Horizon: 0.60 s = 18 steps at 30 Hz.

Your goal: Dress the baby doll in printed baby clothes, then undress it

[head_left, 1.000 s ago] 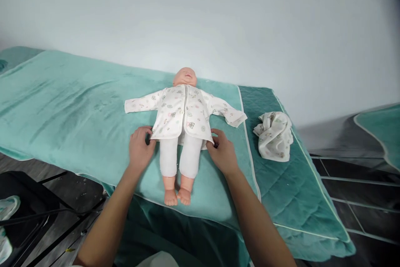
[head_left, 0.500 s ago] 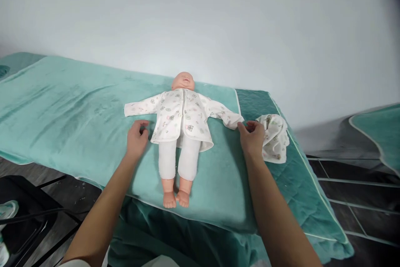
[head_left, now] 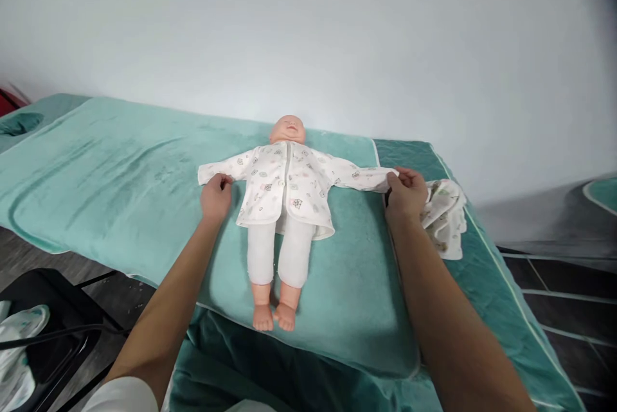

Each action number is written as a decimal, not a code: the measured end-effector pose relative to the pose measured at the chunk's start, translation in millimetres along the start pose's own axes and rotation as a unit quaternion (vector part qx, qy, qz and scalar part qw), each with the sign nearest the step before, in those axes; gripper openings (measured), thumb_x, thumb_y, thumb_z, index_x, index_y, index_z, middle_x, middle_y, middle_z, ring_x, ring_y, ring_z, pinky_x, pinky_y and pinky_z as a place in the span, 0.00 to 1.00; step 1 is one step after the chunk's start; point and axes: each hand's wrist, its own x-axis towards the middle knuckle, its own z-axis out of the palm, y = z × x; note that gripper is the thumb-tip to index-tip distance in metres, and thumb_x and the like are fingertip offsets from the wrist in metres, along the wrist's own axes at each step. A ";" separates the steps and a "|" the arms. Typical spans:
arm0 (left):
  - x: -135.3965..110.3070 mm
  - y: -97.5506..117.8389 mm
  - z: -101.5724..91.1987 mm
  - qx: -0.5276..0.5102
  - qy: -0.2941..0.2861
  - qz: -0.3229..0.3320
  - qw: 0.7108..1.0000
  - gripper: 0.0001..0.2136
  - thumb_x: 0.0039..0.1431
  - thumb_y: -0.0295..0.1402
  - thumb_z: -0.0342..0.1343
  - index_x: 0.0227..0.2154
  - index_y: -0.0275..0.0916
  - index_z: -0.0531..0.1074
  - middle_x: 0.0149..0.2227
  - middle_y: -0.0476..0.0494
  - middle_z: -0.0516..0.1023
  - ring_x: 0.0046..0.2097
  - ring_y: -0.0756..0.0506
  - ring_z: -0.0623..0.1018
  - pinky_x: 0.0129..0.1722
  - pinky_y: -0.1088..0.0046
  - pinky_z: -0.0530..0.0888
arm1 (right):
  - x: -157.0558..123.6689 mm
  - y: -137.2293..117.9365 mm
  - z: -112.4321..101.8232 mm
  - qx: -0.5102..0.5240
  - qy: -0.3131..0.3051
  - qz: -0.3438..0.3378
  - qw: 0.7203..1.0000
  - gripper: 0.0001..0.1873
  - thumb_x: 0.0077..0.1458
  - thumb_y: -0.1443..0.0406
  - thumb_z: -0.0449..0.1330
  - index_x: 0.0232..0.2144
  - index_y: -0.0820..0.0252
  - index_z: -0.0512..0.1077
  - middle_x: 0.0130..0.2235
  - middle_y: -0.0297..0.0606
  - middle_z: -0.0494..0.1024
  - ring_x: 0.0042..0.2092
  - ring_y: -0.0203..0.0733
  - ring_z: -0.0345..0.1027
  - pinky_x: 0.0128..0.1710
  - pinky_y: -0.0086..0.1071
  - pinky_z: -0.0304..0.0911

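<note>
A baby doll [head_left: 288, 130] lies on its back on a green bed cover, its head toward the wall. It wears a white printed baby jacket [head_left: 274, 184] and white trousers [head_left: 292, 254]; its feet are bare. My right hand [head_left: 405, 197] pinches the cuff of the sleeve on the right, which is stretched out straight. At the lower edge of the other sleeve, my left hand [head_left: 216, 197] has its fingers curled and closed on the fabric; the fingertips are partly hidden. No doll hands show past the cuffs.
Crumpled white printed cloth [head_left: 446, 216] lies just beyond my right hand. The green bed cover [head_left: 120, 161] runs along a white wall [head_left: 308, 45]. A black chair [head_left: 58, 309] with whitish items stands at lower left, and a metal frame [head_left: 569, 296] at right.
My right hand has pulled the sleeve outward to the right, straightening it. My left hand has moved up to the other sleeve and closed there. The view has shifted slightly.
</note>
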 end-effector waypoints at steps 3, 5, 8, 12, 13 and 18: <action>5.4 2.7 1.6 0.017 0.001 -0.003 1.000 0.11 0.55 0.29 0.50 0.35 0.43 0.76 0.42 0.47 0.84 0.45 0.43 0.80 0.45 0.66 0.71 | 1.2 -0.6 -0.1 0.076 -0.005 -0.016 0.997 0.15 0.45 0.70 0.63 0.38 0.58 0.72 0.35 0.33 0.77 0.36 0.37 0.72 0.44 0.35 0.70; 8.3 3.5 2.6 0.031 0.001 -0.004 1.000 0.11 0.55 0.29 0.50 0.35 0.44 0.76 0.41 0.47 0.84 0.44 0.42 0.80 0.45 0.66 0.71 | 0.1 -3.3 -0.6 0.103 -0.023 -0.031 0.994 0.18 0.44 0.72 0.63 0.41 0.58 0.73 0.41 0.37 0.79 0.39 0.37 0.73 0.46 0.34 0.69; 10.4 3.3 3.1 0.030 0.006 -0.003 1.000 0.11 0.55 0.29 0.50 0.34 0.44 0.77 0.41 0.47 0.84 0.44 0.42 0.80 0.45 0.66 0.71 | -2.1 -6.7 -2.0 0.104 -0.043 -0.057 0.992 0.23 0.46 0.72 0.60 0.47 0.58 0.72 0.51 0.41 0.79 0.46 0.37 0.74 0.49 0.34 0.69; 10.5 0.7 2.9 0.017 0.006 0.008 1.000 0.11 0.54 0.28 0.49 0.33 0.43 0.77 0.41 0.47 0.84 0.45 0.43 0.80 0.46 0.66 0.72 | -2.0 -3.9 -5.2 -0.023 -0.042 -0.056 0.997 0.23 0.47 0.71 0.57 0.48 0.59 0.71 0.49 0.42 0.78 0.44 0.40 0.73 0.52 0.39 0.68; 10.5 -0.1 2.9 0.015 0.006 0.009 1.000 0.11 0.54 0.28 0.49 0.33 0.43 0.77 0.41 0.47 0.84 0.45 0.43 0.80 0.46 0.66 0.72 | -1.8 -3.0 -6.1 -0.084 -0.041 -0.055 0.994 0.21 0.47 0.70 0.57 0.46 0.59 0.72 0.47 0.42 0.78 0.42 0.41 0.72 0.52 0.42 0.68; 10.1 -1.4 3.5 0.008 0.006 0.011 1.000 0.11 0.54 0.28 0.49 0.33 0.44 0.77 0.41 0.48 0.85 0.46 0.43 0.80 0.49 0.66 0.72 | -11.4 -14.7 -8.7 -0.252 -0.020 -0.109 0.961 0.17 0.48 0.68 0.60 0.43 0.62 0.73 0.54 0.51 0.70 0.47 0.48 0.69 0.57 0.49 0.66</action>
